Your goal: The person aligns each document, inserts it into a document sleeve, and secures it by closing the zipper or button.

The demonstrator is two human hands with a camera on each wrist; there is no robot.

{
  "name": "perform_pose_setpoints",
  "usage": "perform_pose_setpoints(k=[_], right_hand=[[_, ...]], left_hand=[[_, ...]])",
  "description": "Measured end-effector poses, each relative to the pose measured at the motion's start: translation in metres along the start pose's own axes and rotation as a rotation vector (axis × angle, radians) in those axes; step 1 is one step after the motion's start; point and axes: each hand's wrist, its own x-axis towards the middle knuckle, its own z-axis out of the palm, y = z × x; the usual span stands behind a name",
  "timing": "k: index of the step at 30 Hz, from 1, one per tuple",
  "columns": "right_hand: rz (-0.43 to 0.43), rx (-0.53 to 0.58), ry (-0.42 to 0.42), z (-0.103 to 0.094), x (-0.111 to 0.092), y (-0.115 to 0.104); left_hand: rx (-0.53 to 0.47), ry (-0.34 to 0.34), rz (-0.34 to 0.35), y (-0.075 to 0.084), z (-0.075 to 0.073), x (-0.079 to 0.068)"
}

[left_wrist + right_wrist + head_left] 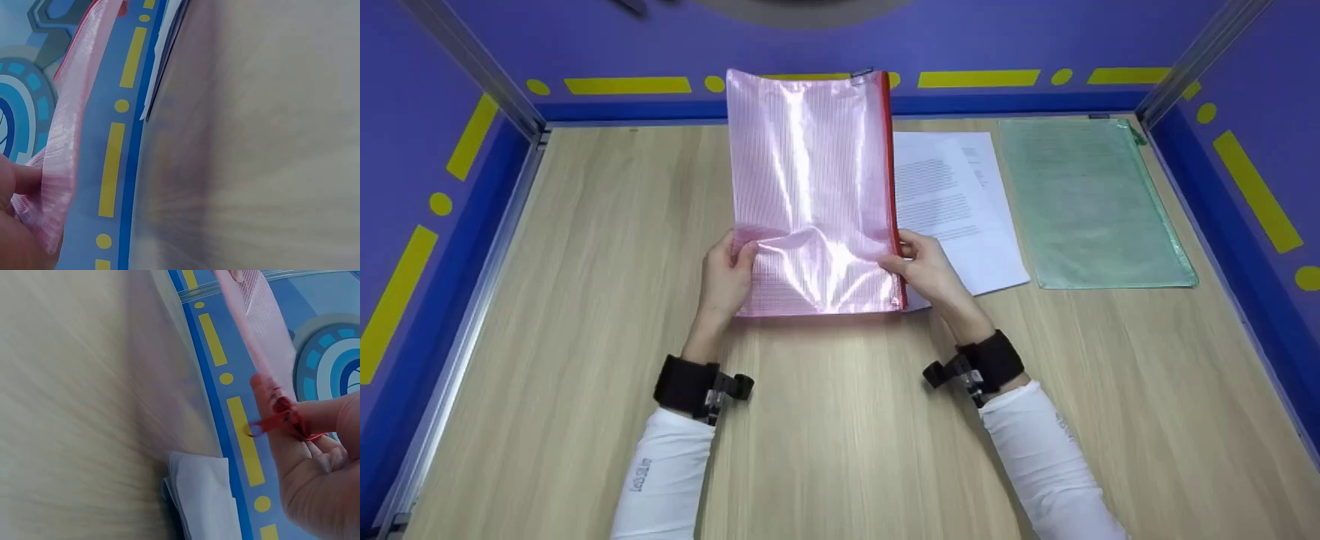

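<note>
A pink translucent zip pouch [810,180] with a red zipper edge [889,180] is held up above the table, its surface shiny and creased near the bottom. My left hand [726,277] pinches its lower left side, thumb in front. On the lower right, my right hand [934,274] pinches the zipper side between thumb and fingers. In the right wrist view, a red zipper pull [275,422] hangs by the right fingers. Behind the pouch lies a stack of printed papers [997,247], partly hidden by it.
A green mesh zip pouch [1102,210] lies flat at the right of the wooden table [607,247], beside the papers. Blue and purple panels [615,45] with yellow marks stand along the back and both sides. Black camera straps [686,386] circle both wrists.
</note>
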Motion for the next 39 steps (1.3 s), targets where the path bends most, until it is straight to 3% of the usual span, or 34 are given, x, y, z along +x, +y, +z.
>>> perform_pose_setpoints(k=[5, 15, 23, 29, 33, 39], right_hand=[[0.037, -0.004, 0.017, 0.013, 0.004, 0.001], [0.061, -0.144, 0.025, 0.037, 0.023, 0.006], [0.055, -0.298, 0.033, 0.043, 0.034, 0.007], [0.077, -0.332, -0.008, 0.044, 0.032, 0.01], [0.034, -0.35, -0.06, 0.042, 0.026, 0.009], [-0.152, -0.596, -0.111, 0.041, 0.013, 0.002]], left_hand=[[0.051, -0.033, -0.066, -0.008, -0.013, 0.001], [0.147, -0.089, -0.156, -0.024, -0.033, 0.008], [0.242, -0.097, -0.154, -0.031, -0.039, 0.015], [0.355, -0.074, -0.186, -0.034, -0.045, 0.015], [0.425, -0.027, -0.237, -0.032, -0.049, 0.013], [0.6, -0.024, -0.214, -0.021, -0.043, 0.008]])
